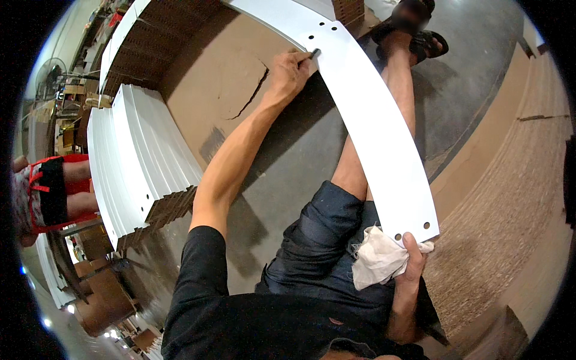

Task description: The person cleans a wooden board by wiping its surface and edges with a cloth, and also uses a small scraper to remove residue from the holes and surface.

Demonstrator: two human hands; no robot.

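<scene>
A long white panel (384, 126) with small dark holes near its ends lies slantwise across my lap and reaches toward the top of the view. My left hand (292, 72) is closed at the panel's left edge, pinching a small dark stick-like thing (314, 53) close to a group of holes. Its exact kind is too small to tell. My right hand (411, 264) grips the near end of the panel, thumb on top beside the end holes. A crumpled off-white cloth (378, 261) is bunched in that same hand, under the panel's corner.
White panels (150, 144) stand stacked at the left, by a brown cardboard sheet (222, 72). Another stack with brown edges (168, 36) rises behind. At the right is a large pile of brown board (504, 198). Another person (51, 189) stands at the far left.
</scene>
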